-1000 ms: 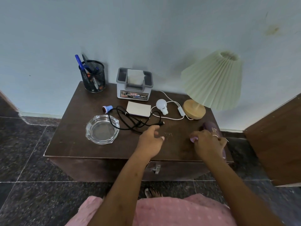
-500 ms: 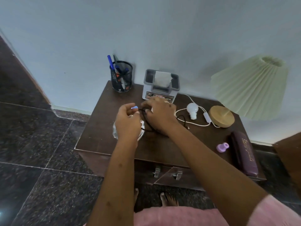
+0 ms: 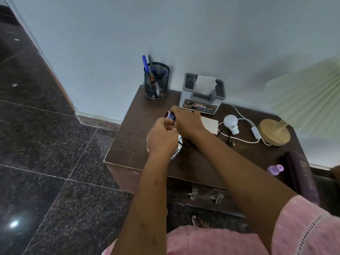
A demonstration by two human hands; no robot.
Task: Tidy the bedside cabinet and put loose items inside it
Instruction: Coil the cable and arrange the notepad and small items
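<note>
Left hand [image 3: 161, 137]: reaching in from 6 o'clock, forearm straight, knuckles up, poised over the glass ashtray [image 3: 177, 147]; fingers curled together around the black cable [image 3: 225, 134] near its blue plug [image 3: 170, 115].
Right hand [image 3: 187, 122]: arm slanting in from 4 o'clock, wrist bent toward 10 o'clock; thumb and fingers pinched on the blue plug, touching the left hand.
Black cable: one loose end trailing at 3 o'clock of the hands — lying on the cabinet top [image 3: 132, 137], beside the bulb [image 3: 230, 123].
Pen cup [image 3: 156, 80]: at 12 o'clock of the hands, back edge.
Tissue box [image 3: 202, 93]: just behind the right hand, at 1 o'clock.
Lamp base [image 3: 274, 132]: well apart at 3 o'clock.
Purple case [image 3: 301, 178]: at 4 o'clock, front right edge — small lilac piece [image 3: 275, 169] just beside it.
</note>
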